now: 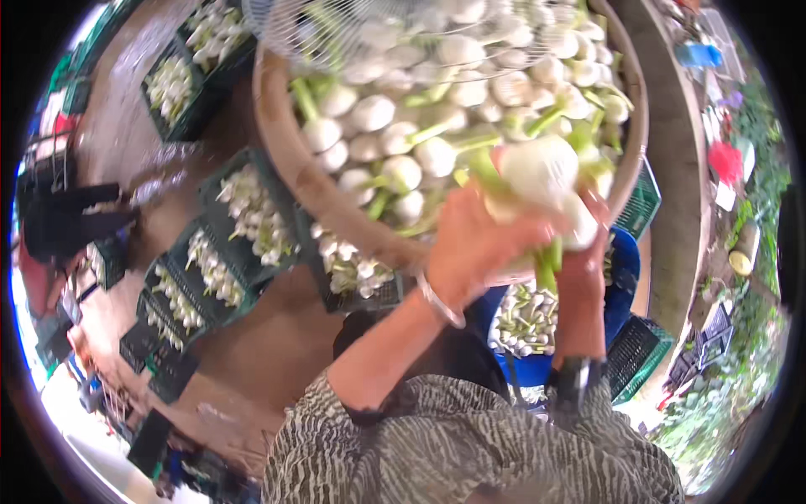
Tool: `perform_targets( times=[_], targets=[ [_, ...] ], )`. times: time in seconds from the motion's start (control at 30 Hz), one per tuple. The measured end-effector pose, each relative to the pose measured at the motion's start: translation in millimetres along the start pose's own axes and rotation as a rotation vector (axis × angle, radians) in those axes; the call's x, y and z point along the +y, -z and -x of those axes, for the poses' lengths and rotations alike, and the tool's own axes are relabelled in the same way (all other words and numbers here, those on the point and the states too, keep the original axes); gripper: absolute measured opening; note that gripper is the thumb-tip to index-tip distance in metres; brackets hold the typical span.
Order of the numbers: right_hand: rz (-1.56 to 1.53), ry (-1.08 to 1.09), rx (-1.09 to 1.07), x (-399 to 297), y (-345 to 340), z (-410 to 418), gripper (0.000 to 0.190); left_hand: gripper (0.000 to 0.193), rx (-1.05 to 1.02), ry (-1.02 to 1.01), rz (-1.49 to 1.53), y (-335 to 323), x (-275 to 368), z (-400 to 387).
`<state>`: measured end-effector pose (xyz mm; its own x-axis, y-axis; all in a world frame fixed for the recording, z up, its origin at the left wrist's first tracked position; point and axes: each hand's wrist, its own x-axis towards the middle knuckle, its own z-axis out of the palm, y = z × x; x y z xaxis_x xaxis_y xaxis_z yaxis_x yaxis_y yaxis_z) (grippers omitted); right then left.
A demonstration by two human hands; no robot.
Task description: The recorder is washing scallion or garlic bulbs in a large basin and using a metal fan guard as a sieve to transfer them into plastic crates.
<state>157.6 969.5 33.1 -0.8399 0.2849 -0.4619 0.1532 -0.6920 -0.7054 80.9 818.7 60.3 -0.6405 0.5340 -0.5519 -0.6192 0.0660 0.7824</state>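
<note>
My left hand [472,239], with a light bangle at its wrist, and my right hand [582,252] come together over the near right part of a big round tub [352,217]. Between them they hold several white bulbs [541,167] with green stalks, which look like fresh garlic or onions; motion blurs the fingers. Under and beyond my hands, the tub is full of loose white bulbs [434,157] with short green stalks. A wire fan guard [390,31] overlaps the tub's far side.
Green plastic crates [208,309] of white bulbs stand on the floor at left. Below my hands, a blue tub [620,277] holds smaller bulbs. Another green crate [642,359] stands at right, beside a concrete ledge [674,157]. A person in dark clothing [75,220] is at far left.
</note>
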Motion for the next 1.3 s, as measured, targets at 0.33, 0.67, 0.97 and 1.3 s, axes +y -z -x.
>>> perform_targets(
  times=[0.33,0.67,0.97,1.3],
  targets=[
    [-0.017,-0.717,-0.179,205,-72,112,0.061,0.057,0.227,0.053,0.373,145,-119,187],
    [0.955,-0.677,-0.318,321,-32,90,0.053,0.039,0.297,0.791,-0.163,263,-270,136],
    [1.758,0.053,0.020,38,26,-4,0.028,0.044,0.081,-0.085,-1.160,99,-71,-14],
    [0.923,-0.407,-0.077,59,115,-61,0.084,0.092,0.129,0.469,-0.290,60,-119,-102]
  ],
)
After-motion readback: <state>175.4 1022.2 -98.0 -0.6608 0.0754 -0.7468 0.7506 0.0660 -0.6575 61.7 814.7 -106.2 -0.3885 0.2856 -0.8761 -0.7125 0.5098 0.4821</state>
